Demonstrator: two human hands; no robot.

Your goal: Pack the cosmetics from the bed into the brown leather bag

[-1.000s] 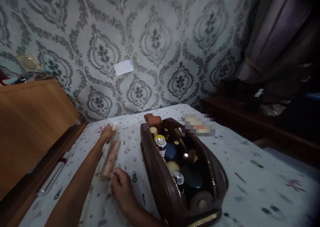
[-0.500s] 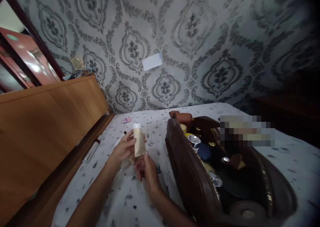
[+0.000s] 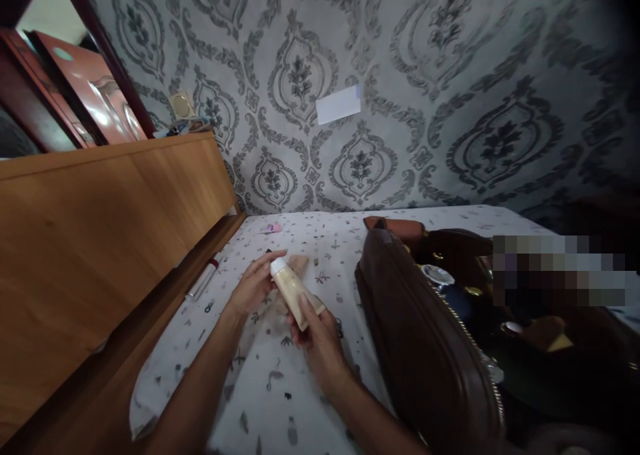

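A cream-coloured squeeze tube (image 3: pixel 294 296) with a white cap tilts over the bed, its cap end up and to the left. My right hand (image 3: pixel 320 338) is closed around its lower, flat end, thumb on top. At the cap, my left hand (image 3: pixel 250 288) has its fingers stretched out and apart; whether they touch the cap is hard to see. Behind the tube a flat tan item (image 3: pixel 299 263) lies on the patterned sheet (image 3: pixel 270 388), partly covered.
A large dark brown bag (image 3: pixel 415 335) stands unzipped on the right, with several small containers inside. A clear tube with a dark red end (image 3: pixel 203 280) lies by the wooden board (image 3: pixel 125 228) on the left. Farther back is a small pink item (image 3: pixel 273 228).
The tube has tipped from nearly upright to slanting. My right hand now grips its lower end, while my left hand has slid off its body to the cap. The view has shifted left.
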